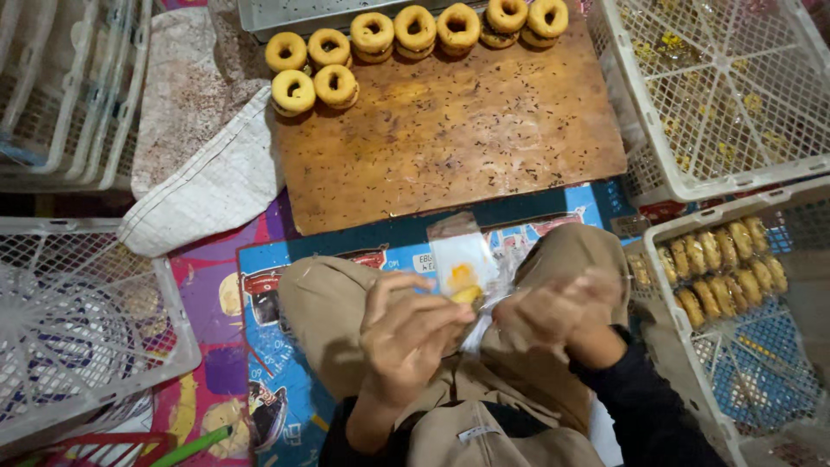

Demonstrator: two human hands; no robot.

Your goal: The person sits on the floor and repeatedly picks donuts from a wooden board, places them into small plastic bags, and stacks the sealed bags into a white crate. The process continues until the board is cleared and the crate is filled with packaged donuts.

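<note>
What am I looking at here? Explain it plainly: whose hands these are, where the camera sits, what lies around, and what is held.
There is no machine here. One camera is worn on a person's head and looks down at their own lap and two bare hands, so there is only this one view.

The person sits on a colourful floor mat. The left hand and the right hand, which is blurred, hold a small clear plastic bag between them, with something yellow inside at the bottom.

Ahead lies a wooden board, speckled with dark crumbs, with a row of ring-shaped doughnuts along its far edge. A white cloth lies left of the board. White plastic crates stand all round; the crate on the right holds rows of bagged pastries.
</note>
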